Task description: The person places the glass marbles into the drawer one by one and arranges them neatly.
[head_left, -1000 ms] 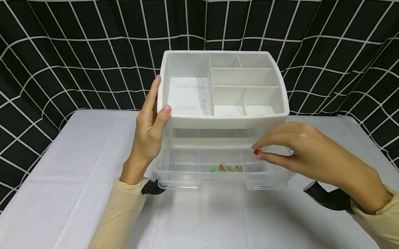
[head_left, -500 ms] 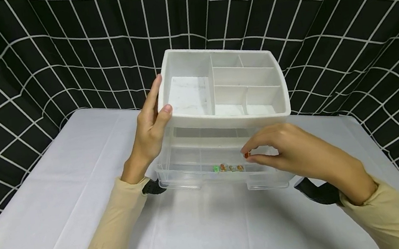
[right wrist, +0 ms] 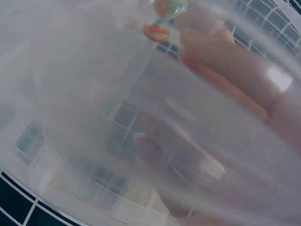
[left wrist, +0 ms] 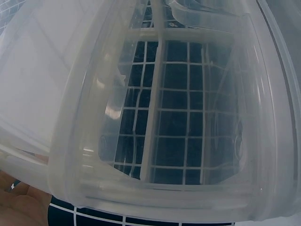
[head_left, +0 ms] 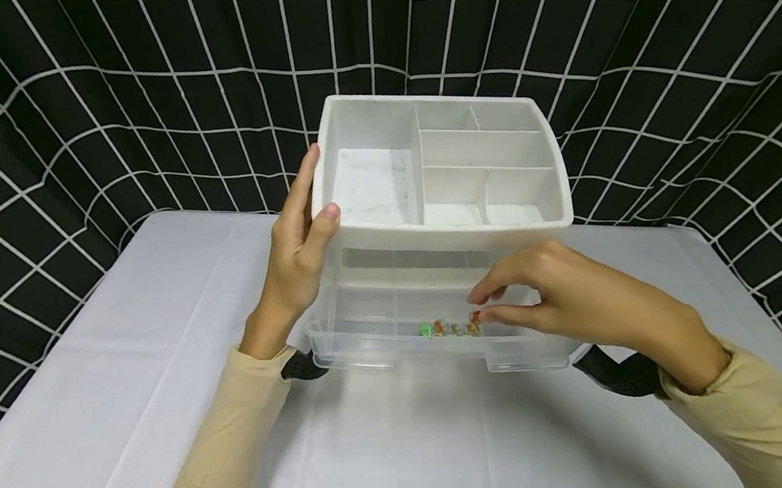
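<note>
My left hand (head_left: 293, 261) holds the left side of a white storage box (head_left: 378, 233), its thumb on the rim and its fingers along the side. Below the divided top tray, a clear plastic drawer (head_left: 355, 343) is pulled out. Along its front wall lie several glass marbles, among them a green marble (head_left: 425, 329) and a red-orange marble (head_left: 475, 317). Over the drawer's right part hovers my right hand (head_left: 555, 284), thumb and index finger apart just beside the red-orange marble. The right wrist view looks through cloudy plastic at this hand and a red-orange marble (right wrist: 156, 33).
A white cloth covers the table (head_left: 419, 455). Behind and on both sides hangs a black curtain (head_left: 191, 80) with a white grid. The box's white top tray (head_left: 482, 145) has several compartments.
My right hand has moved left and slightly down over the drawer, and its fingers have let go of the red-orange marble among the others. My left hand keeps its hold.
</note>
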`<state>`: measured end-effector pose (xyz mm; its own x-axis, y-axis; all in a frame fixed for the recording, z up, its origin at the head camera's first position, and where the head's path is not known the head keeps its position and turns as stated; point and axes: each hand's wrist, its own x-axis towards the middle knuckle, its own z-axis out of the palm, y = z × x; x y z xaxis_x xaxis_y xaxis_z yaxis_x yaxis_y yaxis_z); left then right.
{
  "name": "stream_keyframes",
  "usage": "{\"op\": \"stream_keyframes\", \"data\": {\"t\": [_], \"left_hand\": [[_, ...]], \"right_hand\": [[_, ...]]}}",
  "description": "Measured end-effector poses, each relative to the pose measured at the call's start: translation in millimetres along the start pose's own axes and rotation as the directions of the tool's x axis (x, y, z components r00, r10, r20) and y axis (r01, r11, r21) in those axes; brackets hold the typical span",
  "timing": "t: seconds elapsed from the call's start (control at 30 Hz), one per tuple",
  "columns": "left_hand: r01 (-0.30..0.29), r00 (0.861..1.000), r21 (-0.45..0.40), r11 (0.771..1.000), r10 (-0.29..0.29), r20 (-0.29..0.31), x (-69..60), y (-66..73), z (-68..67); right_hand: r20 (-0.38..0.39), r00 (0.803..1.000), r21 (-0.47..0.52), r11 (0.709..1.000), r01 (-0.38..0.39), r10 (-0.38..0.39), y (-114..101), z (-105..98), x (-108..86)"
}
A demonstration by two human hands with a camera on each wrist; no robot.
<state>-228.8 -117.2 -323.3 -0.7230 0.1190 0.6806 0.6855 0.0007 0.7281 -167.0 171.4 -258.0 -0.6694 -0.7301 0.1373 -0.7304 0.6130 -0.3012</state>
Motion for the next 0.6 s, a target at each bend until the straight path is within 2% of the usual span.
{"op": "stream_keyframes", "data": {"t": [0.2, 0.4, 0.6], "left_hand": [[0.005, 1.000, -0.009, 1.000, -0.005, 0.004, -0.3, 1.3, 0.6], [0.005, 1.000, -0.004, 1.000, -0.005, 0.007, -0.5, 1.5, 0.8], [0.015, 1.000, 0.002, 1.000, -0.015, 0.000, -0.5, 2.2, 0.1]], "right_hand": [[-0.133, 0.991, -0.058, 0.998, 0.011, -0.019, -1.6, 0.0, -7.2], [-0.287, 0.952, -0.076, 0.993, 0.086, -0.104, -6.8, 0.7, -18.8], [-0.347, 0.926, -0.031, 0.989, 0.146, -0.148, -17.8, 5.6, -29.5]]}}
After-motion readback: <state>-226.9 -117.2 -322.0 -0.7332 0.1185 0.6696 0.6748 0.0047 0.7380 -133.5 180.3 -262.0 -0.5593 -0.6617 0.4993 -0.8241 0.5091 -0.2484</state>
